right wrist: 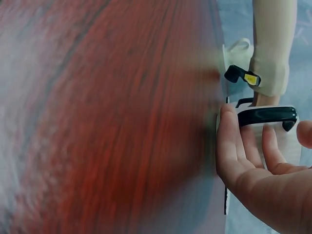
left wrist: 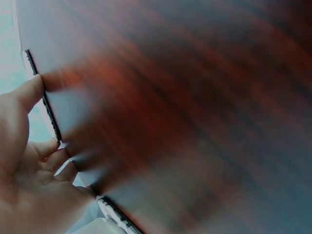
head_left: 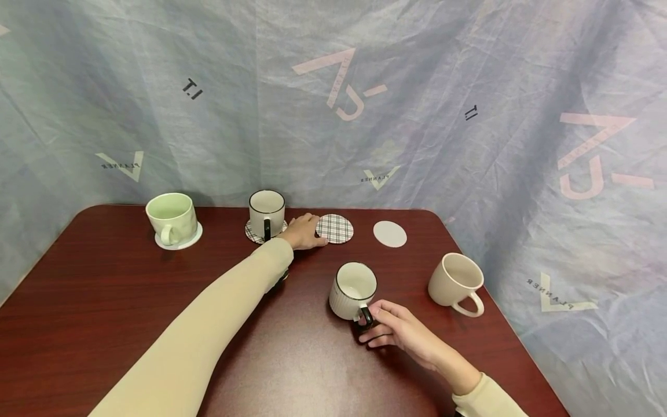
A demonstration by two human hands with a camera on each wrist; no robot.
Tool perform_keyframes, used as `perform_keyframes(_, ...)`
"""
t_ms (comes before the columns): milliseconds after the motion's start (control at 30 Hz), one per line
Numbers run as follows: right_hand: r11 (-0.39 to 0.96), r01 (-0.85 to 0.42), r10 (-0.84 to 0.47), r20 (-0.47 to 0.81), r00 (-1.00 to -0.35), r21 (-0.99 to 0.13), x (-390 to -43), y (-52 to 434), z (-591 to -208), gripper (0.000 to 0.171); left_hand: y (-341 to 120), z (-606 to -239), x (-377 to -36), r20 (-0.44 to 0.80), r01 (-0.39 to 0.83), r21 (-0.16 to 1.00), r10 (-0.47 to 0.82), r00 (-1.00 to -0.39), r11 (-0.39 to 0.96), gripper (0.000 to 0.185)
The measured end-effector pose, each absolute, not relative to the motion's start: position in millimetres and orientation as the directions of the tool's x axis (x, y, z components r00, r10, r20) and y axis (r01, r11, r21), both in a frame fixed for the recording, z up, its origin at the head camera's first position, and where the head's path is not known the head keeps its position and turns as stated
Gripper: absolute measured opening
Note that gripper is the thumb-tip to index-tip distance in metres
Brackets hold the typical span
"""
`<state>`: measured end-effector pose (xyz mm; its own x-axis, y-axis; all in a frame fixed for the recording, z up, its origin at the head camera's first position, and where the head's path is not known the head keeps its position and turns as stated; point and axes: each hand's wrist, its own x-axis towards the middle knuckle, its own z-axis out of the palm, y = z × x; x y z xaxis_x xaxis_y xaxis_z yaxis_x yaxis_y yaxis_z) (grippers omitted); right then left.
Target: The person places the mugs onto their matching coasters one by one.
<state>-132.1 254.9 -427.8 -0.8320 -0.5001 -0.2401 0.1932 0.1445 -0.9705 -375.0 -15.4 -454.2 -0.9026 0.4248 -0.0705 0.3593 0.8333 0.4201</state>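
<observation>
My left hand reaches to the back of the table, holding the left edge of a round plaid coaster between thumb and fingers. The left wrist view shows that coaster edge-on, thumb and index finger against its rim. Nearer me, my right hand has its fingers at the black handle of a white ribbed mug with a dark rim. In the right wrist view, fingers curl behind the handle while the thumb stays to the right. The mug's base sits low over the table.
Left of my left hand, a similar black-handled mug stands on a patterned coaster. A green mug rests on a white coaster at far left. A bare white coaster lies back right. A beige mug stands near the right edge.
</observation>
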Motion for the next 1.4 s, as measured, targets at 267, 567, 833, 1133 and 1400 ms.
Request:
perform_keyframes(267,0.12,0.205,-0.499,-0.237,-0.833,-0.971,-132.6,250.4,-430.7,0.039,-17.0,-443.0,-365.9,-0.093,0.358,0.41,0.429,-0.899,0.839,0.079)
perform_keyframes(567,0.075,0.225,-0.521,-0.231,-0.822,-0.971,-133.2,246.1,-427.8,0.036,-17.5,-442.6,-366.3,-0.077,0.364,0.405,0.428,-0.9,0.839,0.079)
perform_keyframes(833,0.065,0.229,-0.535,-0.228,-0.814,-0.971,-133.2,241.7,-426.4,0.032,-18.8,-442.9,-366.7,-0.098,0.358,0.4,0.428,-0.899,0.844,0.08)
perform_keyframes(1133,0.062,0.215,-0.531,-0.215,-0.82,-0.975,-132.6,241.3,-427.0,0.023,-18.4,-445.2,-369.1,-0.107,0.347,0.416,0.424,-0.899,0.841,0.081)
perform_keyframes(1400,0.08,0.187,-0.498,-0.202,-0.843,-0.979,-132.9,245.0,-425.8,0.023,-17.1,-442.9,-368.1,-0.103,0.356,0.41,0.43,-0.897,0.84,0.081)
